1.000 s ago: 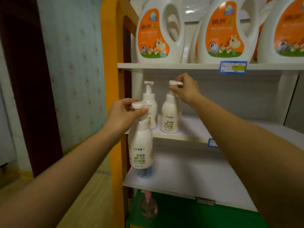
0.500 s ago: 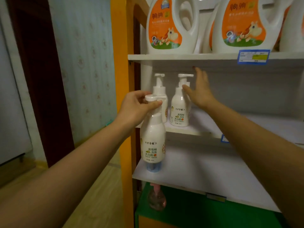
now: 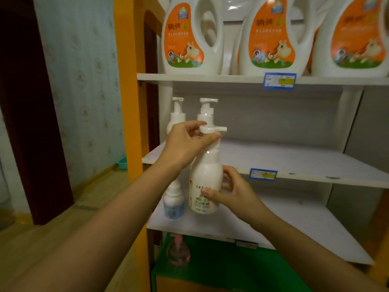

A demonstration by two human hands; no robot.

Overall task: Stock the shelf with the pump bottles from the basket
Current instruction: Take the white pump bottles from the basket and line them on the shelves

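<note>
Left of centre, on the middle shelf (image 3: 294, 163): two stocked pump bottles (image 3: 207, 108), upright, side by side at the shelf's left end. In front of these, left hand (image 3: 185, 144): fingers (image 3: 189, 127) and thumb pinching the pump head of the held pump bottle (image 3: 207, 175). Bottle upright at centre frame, in front of the shelf's front edge. Right hand (image 3: 233, 192): fingers curled round the bottle body, thumb across the label. Further right, on the shelf edge: blue price tag (image 3: 263, 173).

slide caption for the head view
Left hand and right hand hold a pump bottle in front of the middle shelf
</note>
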